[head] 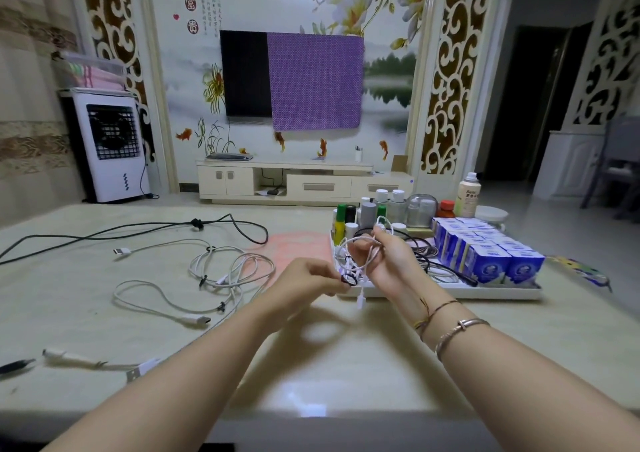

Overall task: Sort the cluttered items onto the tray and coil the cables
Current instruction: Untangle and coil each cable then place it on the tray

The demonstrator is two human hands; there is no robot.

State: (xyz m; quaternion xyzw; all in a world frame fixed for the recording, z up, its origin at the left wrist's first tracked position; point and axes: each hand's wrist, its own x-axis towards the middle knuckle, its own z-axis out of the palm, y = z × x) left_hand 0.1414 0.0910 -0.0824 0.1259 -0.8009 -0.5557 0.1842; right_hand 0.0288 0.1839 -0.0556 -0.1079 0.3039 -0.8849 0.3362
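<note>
Black, thin and matte: long cable (138, 228) sprawled over the far left of the pale glossy stone counter (311, 365), knotted once midway, uncoiled. White, rubbery and limp: tangled cables (221, 271) just right of it, pinched here and there by small dark ties, flat USB plugs at the loose ends; another short white lead (104, 365) near the front left edge. Centre: left hand (304, 278), fingers curled, grip pinching a small black tie (349, 280) at the bottom of a white cable bundle (360, 254). Just right: right hand (384, 261), grip closed round the upper loops of that same bundle, held above the counter at the tray's near left corner, one plug dangling below. Likely step in hand: cinching the coil. Best done by keeping loops even and stacked in the right grip, drawing the tie snug around the waist of the bundle, tucking the dangling plug in before release; slack loops probably slip on such smooth sheathing. Further right: white rectangular tray (450, 292), shallow-rimmed, already carrying dark coiled cables (429, 257), upright plastic bottles (381, 205) and a tidy block of blue-and-white cartons (485, 250).
</note>
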